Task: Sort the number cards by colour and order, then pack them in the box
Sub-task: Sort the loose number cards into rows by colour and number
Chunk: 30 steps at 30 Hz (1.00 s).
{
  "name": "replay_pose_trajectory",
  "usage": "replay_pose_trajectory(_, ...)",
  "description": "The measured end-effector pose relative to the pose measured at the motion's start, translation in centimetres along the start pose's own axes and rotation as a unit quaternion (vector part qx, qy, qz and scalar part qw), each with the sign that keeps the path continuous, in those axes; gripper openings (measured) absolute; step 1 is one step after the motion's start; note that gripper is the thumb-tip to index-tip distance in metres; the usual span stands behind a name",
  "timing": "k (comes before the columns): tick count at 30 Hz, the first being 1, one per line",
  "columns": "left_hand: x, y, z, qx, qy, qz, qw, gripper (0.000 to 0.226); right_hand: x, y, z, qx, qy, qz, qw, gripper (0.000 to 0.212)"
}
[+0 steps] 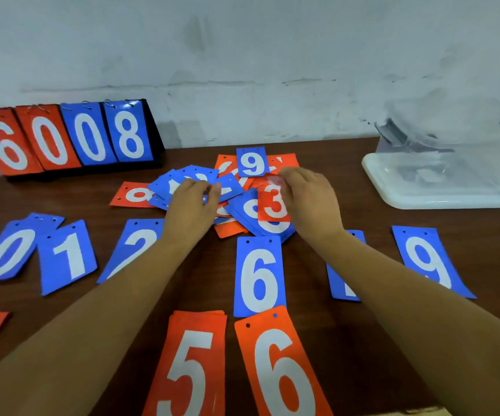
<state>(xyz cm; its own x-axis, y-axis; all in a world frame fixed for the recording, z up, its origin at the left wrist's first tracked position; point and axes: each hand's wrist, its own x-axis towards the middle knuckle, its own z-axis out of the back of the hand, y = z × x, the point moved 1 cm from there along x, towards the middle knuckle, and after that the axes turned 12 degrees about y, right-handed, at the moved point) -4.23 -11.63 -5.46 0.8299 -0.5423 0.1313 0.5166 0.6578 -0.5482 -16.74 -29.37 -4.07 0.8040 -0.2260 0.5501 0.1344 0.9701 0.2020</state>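
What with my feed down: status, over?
Left hand on heaped blue cards, grip unclear. Right hand pinches red 3 card. Box stands apart, path clear.

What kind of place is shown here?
Probably a plain indoor workroom or storeroom, though I cannot be sure: a dark wooden table stands against a scuffed white wall, with a flip scoreboard and a clear plastic box on it.

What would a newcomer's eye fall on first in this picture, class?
Probably the jumbled pile of red and blue cards mid-table, the left hand resting on it and the right hand pinching a red 3 card. Then the scoreboard stand showing 6008 at back left, and the large red 5 card and red 6 card nearest the camera.
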Motion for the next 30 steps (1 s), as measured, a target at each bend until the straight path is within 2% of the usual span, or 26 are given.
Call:
replay_pose_trajectory(1,-0.3,-1.0,0.7,-0.135,0.035,0.039,0.990,0.047,-0.1,0.8,0.1,0.008,-0.017,0.040,0.999,0.018)
replay_pose_trajectory(2,-0.5,-1.9,1.2,-0.295,0.086,0.086,0.948,0.047,-0.2,1.7,0.0,0.009,0.006,0.086,0.996,0.020)
replay_pose_trajectory(3,-0.7,-2.5,1.5,-0.420,0.125,0.126,0.890,0.042,-0.4,2.4,-0.3,0.009,0.047,0.131,0.990,0.024)
replay_pose_trajectory(4,-0.8,-2.5,1.7,-0.491,0.147,0.145,0.846,0.031,-0.6,3.1,-0.6,0.012,0.093,0.162,0.982,0.027)
replay_pose_trajectory(5,-0.9,-2.3,1.7,-0.512,0.150,0.152,0.832,0.018,-1.0,3.5,-0.9,0.023,0.132,0.178,0.975,0.029)
replay_pose_trajectory(6,-1.1,-1.9,1.8,-0.506,0.144,0.158,0.836,0.014,-1.3,3.8,-1.0,0.040,0.162,0.178,0.970,0.029)
replay_pose_trajectory(8,-1.2,-0.7,1.6,-0.487,0.122,0.163,0.849,0.020,-1.7,3.9,-1.0,0.097,0.197,0.138,0.966,0.031)
replay_pose_trajectory(11,-1.4,1.2,1.5,-0.461,0.084,0.183,0.864,0.017,-1.3,3.0,-0.7,0.173,0.174,-0.011,0.969,0.040)
replay_pose_trajectory(12,-1.4,1.7,1.6,-0.452,0.079,0.195,0.867,0.017,-1.0,2.3,-0.7,0.168,0.175,-0.074,0.967,0.042)
replay_pose_trajectory(14,-1.9,2.2,1.7,-0.440,0.084,0.208,0.870,0.019,-0.5,0.8,-1.1,0.117,0.252,-0.164,0.947,0.049)
replay_pose_trajectory(16,-2.4,2.5,1.7,-0.441,0.092,0.217,0.866,0.022,-0.8,-0.2,-1.7,0.080,0.355,-0.187,0.912,0.056)
replay_pose_trajectory(18,-2.8,2.6,1.8,-0.446,0.099,0.220,0.862,0.024,-0.8,-0.7,-1.9,0.058,0.385,-0.172,0.905,0.054)
replay_pose_trajectory(22,-3.5,3.2,2.0,-0.447,0.098,0.224,0.861,0.022,-0.3,-0.5,-2.1,-0.048,0.364,-0.089,0.926,0.037)
replay_pose_trajectory(25,-4.1,3.7,2.2,-0.459,0.089,0.234,0.853,0.017,-0.3,-0.1,-1.9,-0.109,0.270,-0.079,0.954,0.023)
replay_pose_trajectory(28,-4.6,3.8,2.7,-0.461,0.083,0.223,0.855,0.006,-0.4,1.3,-0.4,0.004,0.104,-0.103,0.989,0.023)
replay_pose_trajectory(30,-5.1,3.5,3.2,-0.463,0.080,0.216,0.856,0.004,-0.8,3.5,1.0,0.073,0.010,-0.055,0.996,0.022)
